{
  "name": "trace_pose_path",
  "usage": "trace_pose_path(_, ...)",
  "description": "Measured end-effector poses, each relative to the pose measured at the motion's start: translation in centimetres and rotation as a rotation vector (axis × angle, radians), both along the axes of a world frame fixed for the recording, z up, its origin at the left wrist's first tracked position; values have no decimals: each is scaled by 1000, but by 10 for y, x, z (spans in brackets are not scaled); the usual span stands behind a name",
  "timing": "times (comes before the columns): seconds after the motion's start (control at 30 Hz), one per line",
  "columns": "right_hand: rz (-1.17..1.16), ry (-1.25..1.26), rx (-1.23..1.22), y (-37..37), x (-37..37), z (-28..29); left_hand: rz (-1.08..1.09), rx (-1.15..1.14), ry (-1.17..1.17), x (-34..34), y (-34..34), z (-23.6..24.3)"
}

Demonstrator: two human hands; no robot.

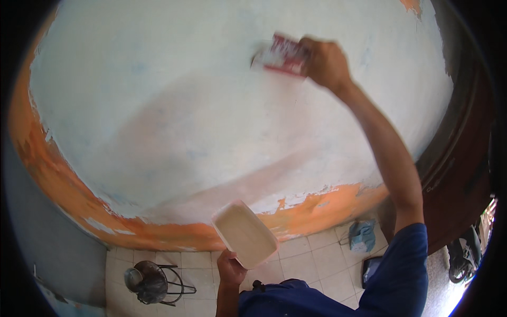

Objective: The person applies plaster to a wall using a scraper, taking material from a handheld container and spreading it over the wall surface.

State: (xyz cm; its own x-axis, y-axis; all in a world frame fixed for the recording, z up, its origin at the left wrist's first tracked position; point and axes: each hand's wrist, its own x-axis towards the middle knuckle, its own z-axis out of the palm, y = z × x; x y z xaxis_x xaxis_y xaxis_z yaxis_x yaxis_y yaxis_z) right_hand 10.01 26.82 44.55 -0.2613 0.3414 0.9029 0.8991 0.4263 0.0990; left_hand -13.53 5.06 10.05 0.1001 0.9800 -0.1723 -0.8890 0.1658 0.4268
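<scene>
My right hand [328,64] is raised high against the wall and closed on a flat red-and-white printed piece [285,55]. That piece is smeared by motion at its left end, and its kind is not clear. It lies at or close to the pale coated wall [185,121]. Low in front of my body, my left hand [231,269] grips a shallow rectangular tub [247,236] by its near left edge. The tub's inside looks pale beige; whether it holds any paste I cannot tell.
Orange paint [158,236] borders the pale coat with ragged edges. On the tiled floor [296,264] stand a dark round stool [152,282] with a container on it, at left, and a light-blue bag [362,236], at right. A motorcycle [463,256] is at the far right.
</scene>
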Motion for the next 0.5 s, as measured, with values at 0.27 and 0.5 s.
trace_pose_path(0.27, -130, -86, 552, -11, 13, 63, -29, 11, -60, -8, 1, -17)
trace_pose_path(0.5, -93, -502, 446, 8, -22, -148, -15, -4, -46, -8, -3, -14)
